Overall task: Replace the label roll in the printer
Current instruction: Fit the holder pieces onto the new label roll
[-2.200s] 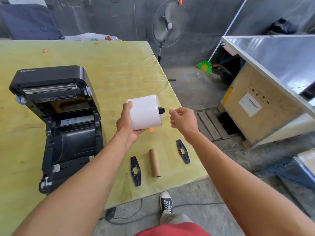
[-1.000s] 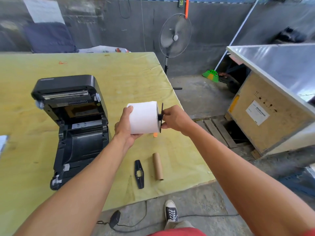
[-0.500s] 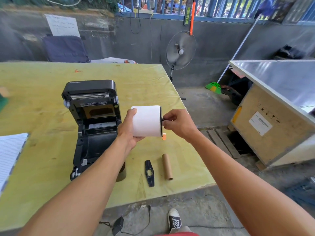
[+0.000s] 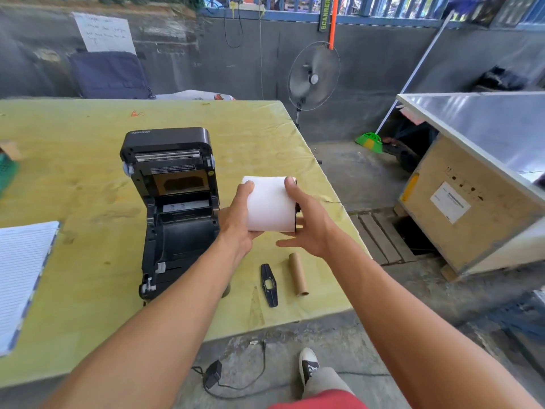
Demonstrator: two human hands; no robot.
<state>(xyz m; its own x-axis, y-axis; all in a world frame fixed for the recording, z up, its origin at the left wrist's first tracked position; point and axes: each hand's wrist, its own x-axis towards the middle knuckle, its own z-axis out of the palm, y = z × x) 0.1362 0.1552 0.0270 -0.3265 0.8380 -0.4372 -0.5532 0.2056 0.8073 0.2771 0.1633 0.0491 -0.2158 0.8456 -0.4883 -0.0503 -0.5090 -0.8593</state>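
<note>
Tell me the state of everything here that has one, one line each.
Printer, lid open, roll bay empty.
Label roll, off the table, held between both hands.
Left hand, grips the roll's left end.
Right hand, spread against the roll's right end.
Guide plate, loose, flat on the table.
Cardboard core, bare, lying on the table.
Notebook, open.

**First speaker:** How was the scene lit?

**Second speaker:** Bright, even daylight came in from behind the railing (image 4: pixel 383 10) at the top. Shadows on the yellow table (image 4: pixel 73 178) were soft and faint.

**First speaker:** Was there any glare or blur?

**Second speaker:** The metal bench top (image 4: pixel 486 128) at right shone pale. The wide lens bowed the edges, and the wall (image 4: pixel 29 54) at far left was smeared.
</note>
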